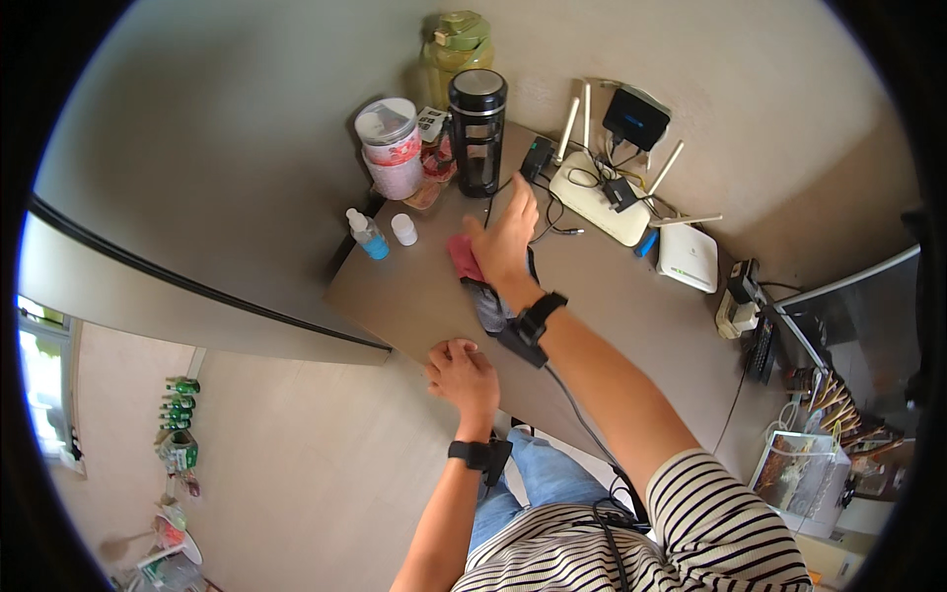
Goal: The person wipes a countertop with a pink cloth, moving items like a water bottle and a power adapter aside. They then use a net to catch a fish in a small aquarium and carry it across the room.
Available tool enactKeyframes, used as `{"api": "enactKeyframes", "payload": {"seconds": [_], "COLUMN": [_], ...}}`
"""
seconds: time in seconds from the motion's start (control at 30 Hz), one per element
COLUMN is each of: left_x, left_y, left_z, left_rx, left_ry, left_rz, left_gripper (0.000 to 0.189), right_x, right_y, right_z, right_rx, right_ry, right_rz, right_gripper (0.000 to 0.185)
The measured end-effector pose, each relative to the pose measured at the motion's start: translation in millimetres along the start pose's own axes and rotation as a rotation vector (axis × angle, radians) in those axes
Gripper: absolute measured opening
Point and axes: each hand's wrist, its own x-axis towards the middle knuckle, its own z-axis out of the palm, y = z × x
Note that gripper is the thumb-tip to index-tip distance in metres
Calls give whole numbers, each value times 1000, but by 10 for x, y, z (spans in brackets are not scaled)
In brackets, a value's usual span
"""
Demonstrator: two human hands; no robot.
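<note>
My right hand (pixel 510 233) reaches over the brown tabletop (pixel 621 325), thumb spread from the fingers and nothing visible in its grasp. Its fingertips come close to a black power adapter (pixel 536 157) with a cable; whether they touch it, I cannot tell. Partly hidden below that hand and wrist lies a pink and grey cloth item (pixel 484 303) with black trim. At the front edge of the table rests my left hand (pixel 464 376), its fingers curled and their undersides hidden. Both wrists wear black straps with small devices.
Behind stand a black-lidded bottle (pixel 478 133), a green jug (pixel 460 55), a pink canister (pixel 390 148), a blue-liquid spray bottle (pixel 368 235) and a small white bottle (pixel 404 229). A white router (pixel 599 200), cables and another white device (pixel 686 259) line the wall. A monitor (pixel 858 311) is at right.
</note>
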Motion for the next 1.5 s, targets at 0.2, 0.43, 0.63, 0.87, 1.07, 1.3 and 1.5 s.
{"api": "enactKeyframes", "payload": {"seconds": [0.2, 0.43, 0.63, 0.87, 1.07, 1.3, 1.5], "left_x": [-8, -9, 17, 21, 32, 48, 33], "left_y": [52, 91, 115, 101, 111, 119, 131], "left_z": [210, 180, 144, 156, 150, 136, 120], "left_rx": [202, 214, 217, 218, 235, 219, 221], "left_ry": [151, 96, 100, 79, 98, 89, 45], "left_rz": [119, 86, 105, 86, 101, 103, 79], "left_gripper": [31, 33, 34, 34, 32, 30, 31], "right_x": [637, 975, 1150, 1449, 2029, 2152, 2266], "right_y": [120, 250, 194, 95, 226, 433, 713], "right_z": [223, 217, 339, 123, 247, 458, 549], "right_rx": [102, 53, 167, 8, -117, -119, -91], "right_ry": [-75, -210, -158, -2, 94, 125, 60], "right_rz": [56, 121, 148, 91, 176, 287, 263], "right_gripper": [110, 114, 94, 73, 80, 79, 87]}}
